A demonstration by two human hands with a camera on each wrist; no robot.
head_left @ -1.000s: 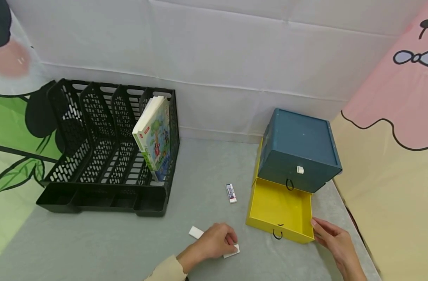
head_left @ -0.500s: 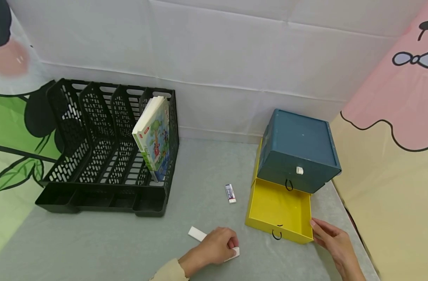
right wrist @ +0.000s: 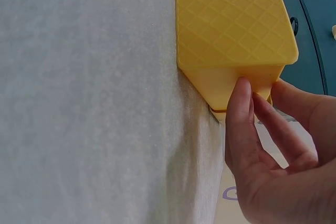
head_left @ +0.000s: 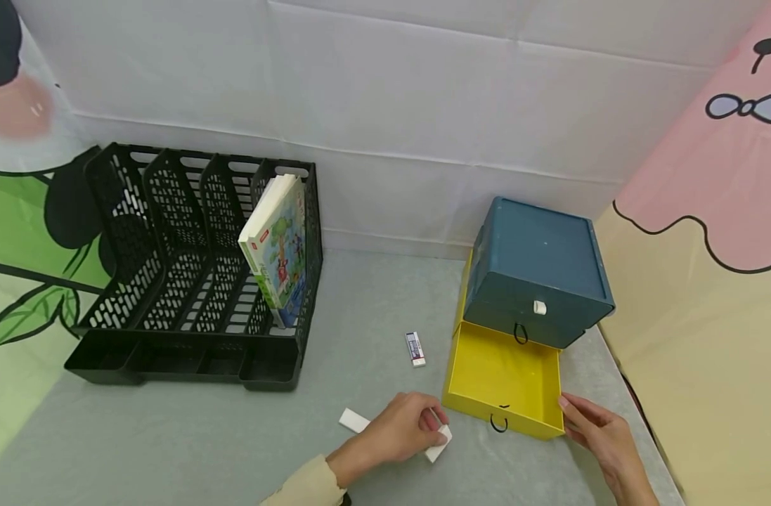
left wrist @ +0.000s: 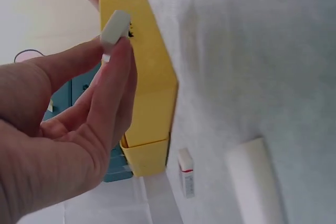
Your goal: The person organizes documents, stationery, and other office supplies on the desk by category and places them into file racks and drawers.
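My left hand (head_left: 394, 430) pinches a small white eraser (left wrist: 115, 27) between thumb and fingertips, just above the table and left of the yellow drawer (head_left: 505, 372). That drawer is pulled out, and nothing is seen lying inside it. At its right front corner my right hand (head_left: 603, 436) holds the side wall, thumb at the rim and fingers against the outside. Partly behind the left hand lies a white bar (head_left: 352, 419) on the table. Farther back, an eraser (head_left: 415, 349) in a blue-and-white printed sleeve lies apart from both hands.
Above the yellow drawer sits a blue drawer unit (head_left: 543, 246) with a white knob and a black loop. A black mesh file rack (head_left: 189, 330) at the left holds books (head_left: 280, 246) in its rightmost slot. Behind everything hangs white cloth (head_left: 391, 140).
The left hand has lifted the white eraser off the table and moved it slightly right, toward the yellow drawer. My right hand stays at the drawer's side.
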